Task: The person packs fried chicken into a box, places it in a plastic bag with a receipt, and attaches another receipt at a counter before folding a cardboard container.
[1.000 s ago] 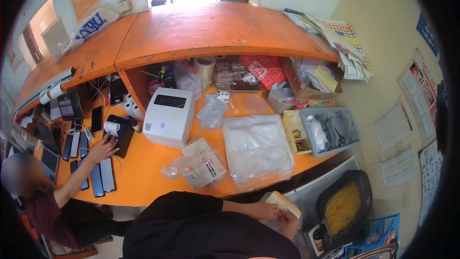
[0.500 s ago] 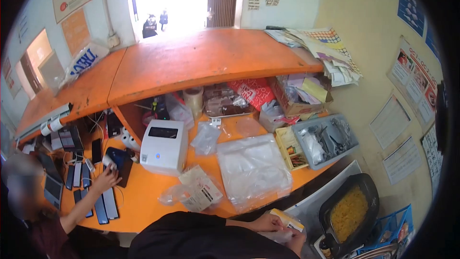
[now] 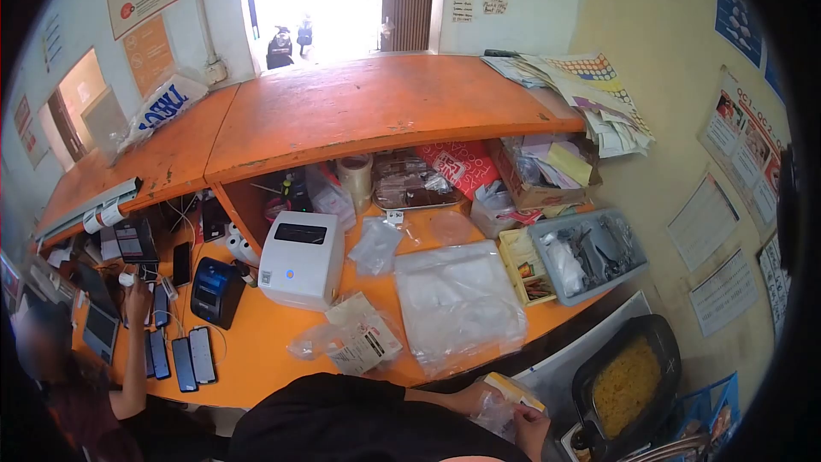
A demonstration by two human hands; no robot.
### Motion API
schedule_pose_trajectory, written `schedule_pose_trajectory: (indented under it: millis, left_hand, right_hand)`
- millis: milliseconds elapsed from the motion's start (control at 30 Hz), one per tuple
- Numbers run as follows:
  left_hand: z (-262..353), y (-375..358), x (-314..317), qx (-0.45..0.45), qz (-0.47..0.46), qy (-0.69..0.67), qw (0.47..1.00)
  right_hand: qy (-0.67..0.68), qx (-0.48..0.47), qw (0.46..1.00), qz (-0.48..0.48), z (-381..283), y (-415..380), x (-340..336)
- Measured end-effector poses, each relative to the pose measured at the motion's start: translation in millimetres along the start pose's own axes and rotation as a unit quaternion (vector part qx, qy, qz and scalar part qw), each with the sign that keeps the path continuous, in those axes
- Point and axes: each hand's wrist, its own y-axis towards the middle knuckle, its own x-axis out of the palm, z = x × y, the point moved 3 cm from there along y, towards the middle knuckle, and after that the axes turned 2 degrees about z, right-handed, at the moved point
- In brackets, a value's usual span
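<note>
Low in the view, by the counter's front edge, my left hand (image 3: pixel 471 399) and my right hand (image 3: pixel 532 429) are close together. Both are closed on a crumpled clear plastic bag (image 3: pixel 496 417). A yellow-and-white packet (image 3: pixel 518 391) shows just past my fingers, overlapping the bag. To the right of my hands stands a black pan (image 3: pixel 666 344) with yellow food (image 3: pixel 623 385) in it. Up and to the left, a stack of clear plastic bags (image 3: pixel 462 304) lies flat on the orange counter (image 3: pixel 282 351).
A white label printer (image 3: pixel 301 261), a blue-black device (image 3: pixel 216 293) and several phones (image 3: pixel 202 355) stand or lie on the left. A co-worker's hand (image 3: pixel 137 301) is among them. A grey bin (image 3: pixel 588 255) of cutlery sits beside a cream tray (image 3: pixel 525 267). An orange shelf (image 3: pixel 385 103) overhangs the back.
My fingers have shifted on the clear bag, which looks more bunched. The co-worker's hand has moved left from the blue-black device toward the phones. The whole view has shifted slightly.
</note>
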Motion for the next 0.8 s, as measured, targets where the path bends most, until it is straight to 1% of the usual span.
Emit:
schedule_pose_trajectory:
  millis: [33,100,133,200,233,300,400,433,500,533,600,633,700,800]
  left_hand:
    - [-1.2,-0.6,-1.4,0.0,0.001,-0.003,1.0]
    - [-16.2,0.4,2.3,0.004,-0.005,-0.108,0.994]
    - [-17.3,1.1,1.7,0.008,-0.006,-0.161,0.987]
    - [-18.9,2.1,1.0,0.026,-0.009,-0.089,0.996]
    - [-19.8,1.8,1.6,0.035,-0.01,-0.052,0.998]
    - [-16.0,0.6,3.1,0.013,-0.021,-0.068,0.997]
    - [-6.2,2.7,3.4,-0.037,-0.023,-0.061,0.997]
    - [-6.5,3.4,4.8,-0.058,-0.02,-0.055,0.997]
    - [-8.3,7.1,8.0,-0.014,-0.019,-0.045,0.999]
    - [-9.0,7.5,8.9,0.008,-0.018,-0.04,0.999]
    - [6.5,5.5,6.0,0.006,-0.032,0.028,0.999]
    - [12.8,4.5,5.8,0.006,-0.038,0.062,0.997]
    - [18.0,1.0,9.4,0.031,-0.045,0.058,0.997]
    - [22.9,-0.2,11.2,0.089,-0.044,0.092,0.991]
  right_hand:
    - [0.006,-0.023,1.0,0.013,0.3,0.2,-0.8]
    - [0.018,-0.071,0.997,0.037,0.2,0.5,-1.3]
    - [0.006,-0.053,0.998,0.031,0.5,-0.4,-1.4]
    - [-0.019,-0.021,0.999,0.018,-0.1,-1.5,-2.0]
    - [-0.026,-0.025,0.999,0.006,-0.1,-1.3,-1.9]
    - [-0.039,-0.034,0.999,-0.017,1.9,-0.4,-1.3]
    - [-0.044,-0.102,0.994,0.008,1.3,1.1,0.6]
    - [-0.071,-0.098,0.993,0.003,0.2,0.0,1.7]
    - [-0.126,-0.09,0.988,-0.01,-4.6,-2.1,3.7]
    - [-0.193,-0.158,0.968,-0.004,-23.9,-10.2,8.3]
    - [-0.321,-0.291,0.901,0.006,-70.6,-32.2,19.7]
    - [-0.332,-0.304,0.893,-0.007,-69.5,-31.3,20.5]
    - [-0.355,-0.331,0.874,-0.032,-58.9,-25.7,19.7]
    - [-0.435,-0.345,0.829,-0.063,-37.9,-15.3,14.3]
